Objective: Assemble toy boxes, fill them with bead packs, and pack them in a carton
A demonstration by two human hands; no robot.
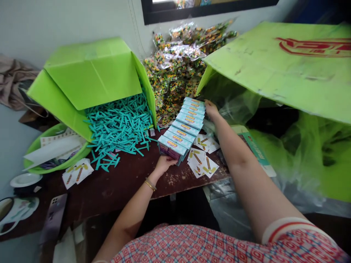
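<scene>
A row of small light-blue printed boxes [185, 126] stretches between my two hands over the table. My left hand [166, 163] grips the near end of the row, its fingers under and against the front box. At the far end my right hand [211, 109] is closed around the last box, with some fingers hidden behind it. White cards [202, 162] printed with a pickaxe-like picture lie on the table just right of the boxes. Left of the row, many turquoise plastic pickaxe-shaped pieces [120, 126] spill out of a tipped green carton [95, 76].
Clear bags of colourful small parts [175, 76] are piled against the wall. A large green carton [287, 69] with plastic lining stands at right. At left are a green basin [59, 164], more cards [77, 173], a phone [54, 215] and a cup [18, 212].
</scene>
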